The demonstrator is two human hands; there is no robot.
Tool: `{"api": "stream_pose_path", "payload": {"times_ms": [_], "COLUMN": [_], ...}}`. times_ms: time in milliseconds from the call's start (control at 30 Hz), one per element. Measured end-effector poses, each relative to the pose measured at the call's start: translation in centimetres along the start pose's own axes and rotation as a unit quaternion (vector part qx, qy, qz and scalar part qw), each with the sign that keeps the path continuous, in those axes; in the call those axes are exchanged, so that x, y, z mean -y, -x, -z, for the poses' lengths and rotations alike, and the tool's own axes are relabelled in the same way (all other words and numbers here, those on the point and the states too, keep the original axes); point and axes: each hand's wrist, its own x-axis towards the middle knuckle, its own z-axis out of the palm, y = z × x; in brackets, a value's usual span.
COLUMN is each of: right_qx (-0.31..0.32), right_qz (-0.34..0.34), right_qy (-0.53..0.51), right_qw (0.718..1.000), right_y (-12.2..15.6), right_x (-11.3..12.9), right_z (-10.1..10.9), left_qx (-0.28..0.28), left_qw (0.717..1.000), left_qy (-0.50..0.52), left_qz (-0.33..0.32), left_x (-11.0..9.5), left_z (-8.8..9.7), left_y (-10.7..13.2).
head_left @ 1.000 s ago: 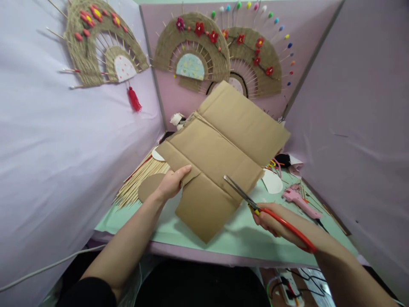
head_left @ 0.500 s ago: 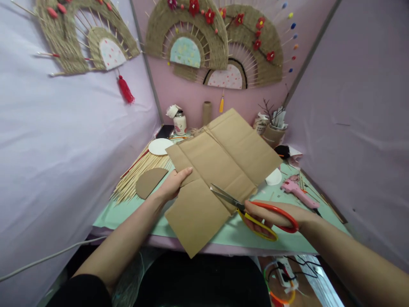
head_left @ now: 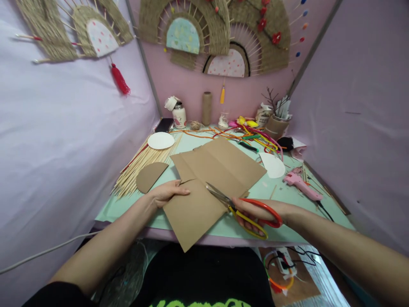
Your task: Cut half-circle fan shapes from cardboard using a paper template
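A large folded sheet of brown cardboard (head_left: 220,164) spans the middle of the table, its near flap tilted toward me past the table edge. My left hand (head_left: 169,192) pinches the left edge of that flap, thumb on top, beside a short cut slit. In my right hand (head_left: 251,214) are scissors (head_left: 222,197) with one red and one yellow handle loop. Their blades point left over the cardboard, slightly parted; whether they bite into it I cannot tell. A half-round cardboard piece (head_left: 151,177) lies left of my left hand.
Thin wooden sticks (head_left: 136,172) and a white oval (head_left: 161,140) lie at left. A white cut piece (head_left: 273,165) and a pink glue gun (head_left: 302,186) are at right. Behind are pliers (head_left: 248,146), coloured pipe cleaners (head_left: 266,140), a jar (head_left: 179,117) and a cardboard tube (head_left: 207,108).
The cardboard has come down and its far part now lies lower, uncovering the pliers and pipe cleaners behind. My left hand has shifted down along the edge; the scissors have moved slightly left.
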Motion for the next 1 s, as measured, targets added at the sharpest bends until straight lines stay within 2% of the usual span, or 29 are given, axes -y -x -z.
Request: {"api": "stream_pose_path", "payload": {"times_ms": [100, 233, 400, 533, 800, 900, 1000], "right_qx": [-0.013, -0.028, -0.090, -0.101, -0.122, -0.133, -0.141], "right_qz": [0.018, 0.035, 0.032, 0.083, 0.140, 0.163, 0.154], "right_qy": [0.012, 0.052, 0.073, 0.085, 0.012, 0.016, 0.037], "right_qw": [1.000, 0.998, 0.993, 0.988, 0.983, 0.977, 0.977], "right_y": [0.9, 1.5, 0.5, 0.2, -0.5, -0.9, -1.2], "right_x": [0.9, 1.7, 1.1, 0.9, 2.0, 2.5, 2.5], "right_z": [-0.2, -0.6, -2.0, -3.1, -4.2, -4.3, -4.3], "left_qx": [0.011, 0.033, 0.039, 0.039, 0.066, 0.060, 0.064], "left_qw": [0.999, 0.998, 0.996, 0.996, 0.992, 0.992, 0.992], "left_qy": [0.036, 0.020, -0.021, -0.035, -0.043, -0.040, -0.041], "left_qz": [-0.030, -0.055, -0.079, -0.078, -0.102, -0.104, -0.105], "left_x": [0.1, 0.1, 0.2, 0.7, 1.0, 1.0, 1.1], "left_z": [-0.2, -0.8, -1.8, -2.2, -3.1, -3.2, -3.0], "left_y": [0.1, 0.0, 0.3, 0.6, 0.5, 0.5, 0.4]}}
